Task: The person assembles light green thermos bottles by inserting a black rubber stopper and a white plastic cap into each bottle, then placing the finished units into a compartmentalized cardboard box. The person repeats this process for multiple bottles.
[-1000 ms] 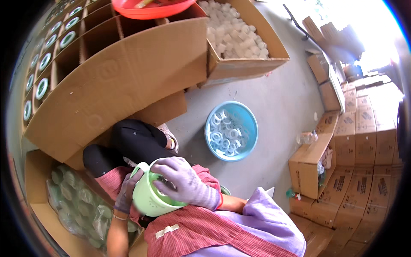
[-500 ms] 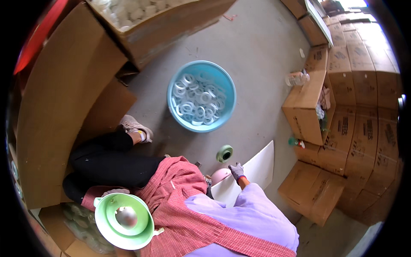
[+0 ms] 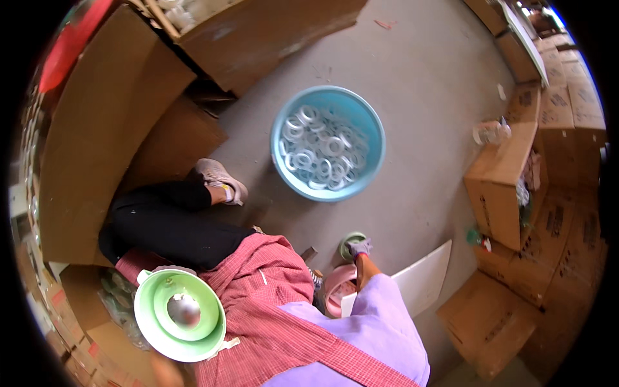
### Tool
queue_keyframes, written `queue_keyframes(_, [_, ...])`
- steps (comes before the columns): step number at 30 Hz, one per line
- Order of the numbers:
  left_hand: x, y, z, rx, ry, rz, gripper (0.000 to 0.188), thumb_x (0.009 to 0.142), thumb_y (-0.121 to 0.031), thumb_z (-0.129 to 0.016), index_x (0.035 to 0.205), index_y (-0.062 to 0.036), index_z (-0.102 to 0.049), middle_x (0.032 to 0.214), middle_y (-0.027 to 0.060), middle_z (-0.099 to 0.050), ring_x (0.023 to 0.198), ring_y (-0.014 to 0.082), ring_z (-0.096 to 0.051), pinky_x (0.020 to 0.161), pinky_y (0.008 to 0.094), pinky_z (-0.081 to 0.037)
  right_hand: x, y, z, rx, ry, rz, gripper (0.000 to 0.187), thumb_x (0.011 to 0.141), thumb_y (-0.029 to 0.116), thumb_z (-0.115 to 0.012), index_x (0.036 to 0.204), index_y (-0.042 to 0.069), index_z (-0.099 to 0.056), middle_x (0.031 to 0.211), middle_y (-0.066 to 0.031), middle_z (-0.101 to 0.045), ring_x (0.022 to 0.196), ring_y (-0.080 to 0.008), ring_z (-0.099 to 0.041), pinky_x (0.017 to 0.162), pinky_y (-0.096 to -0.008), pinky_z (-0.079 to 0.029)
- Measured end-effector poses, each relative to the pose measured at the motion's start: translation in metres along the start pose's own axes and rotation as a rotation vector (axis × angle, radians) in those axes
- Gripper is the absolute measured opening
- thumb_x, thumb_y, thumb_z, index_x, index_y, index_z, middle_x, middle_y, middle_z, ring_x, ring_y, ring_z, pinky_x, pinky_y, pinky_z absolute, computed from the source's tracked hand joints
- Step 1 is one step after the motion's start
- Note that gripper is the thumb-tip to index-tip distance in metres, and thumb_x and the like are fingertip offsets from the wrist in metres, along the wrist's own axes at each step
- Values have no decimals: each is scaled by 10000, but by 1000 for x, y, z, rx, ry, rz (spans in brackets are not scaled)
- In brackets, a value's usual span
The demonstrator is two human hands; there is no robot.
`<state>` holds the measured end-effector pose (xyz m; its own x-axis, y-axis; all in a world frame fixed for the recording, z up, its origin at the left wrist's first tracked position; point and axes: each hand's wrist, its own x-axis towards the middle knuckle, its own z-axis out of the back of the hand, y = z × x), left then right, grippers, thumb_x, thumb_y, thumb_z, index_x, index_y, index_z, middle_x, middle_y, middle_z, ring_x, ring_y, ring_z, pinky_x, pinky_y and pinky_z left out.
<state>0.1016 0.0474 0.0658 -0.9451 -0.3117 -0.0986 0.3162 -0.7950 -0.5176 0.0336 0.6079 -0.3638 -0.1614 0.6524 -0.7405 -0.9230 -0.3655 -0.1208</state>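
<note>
My left hand (image 3: 175, 269), in a grey glove, holds a light green plastic bowl (image 3: 147, 311) from its far side. The bowl has a small side tab and a shiny metal round at its centre; most of that hand is hidden behind it. My right hand (image 3: 358, 247), also gloved in grey, is on a round green piece (image 3: 351, 237) low near the floor, its fingers bent over the piece's middle. Below that hand stands a pink tub (image 3: 330, 286) with pale pieces inside, partly covered by my right arm.
Ahead on the floor stands a blue basin (image 3: 377, 155) full of clear rings. Beside the right arm lies a white board (image 3: 422, 274). Cardboard boxes (image 3: 493, 200) are stacked along the right; a large carton (image 3: 103, 135) stands at left. A clear bottle (image 3: 492, 132) rests on a box.
My right hand has moved forward from beside the round green piece onto it. More of the pink tub shows. The view has shifted; the left hand still holds the bowl.
</note>
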Motion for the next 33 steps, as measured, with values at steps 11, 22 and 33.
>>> queue_keyframes(11, [14,-9,-25,-29,-33,-61,316,947,-194,-576,1185,10,-607,1029,172,-681,933,302,-665,826,390,-540,13,-14,-5,-247,98,324,497,742,348,-713,1180,124,-641,1197,-186,-624,1132,-372,-602,952,-411,-499])
queue_keyframes(22, [63,-4,-59,-157,-137,-243,318,932,-193,-597,1177,10,-605,1024,174,-685,921,312,-674,818,394,-550,-252,141,123,538,510,1042,334,861,72,-646,1179,-25,-622,1023,-46,-661,897,-88,-588,803,-276,-509])
queue_keyframes(33, [74,-33,-30,-599,-32,-11,318,1000,-214,-468,1149,11,-638,1035,134,-710,926,194,-689,822,318,-536,-530,245,179,39,-23,2414,388,570,110,-834,830,45,-553,1039,-173,-547,958,-392,-555,935,-584,-437])
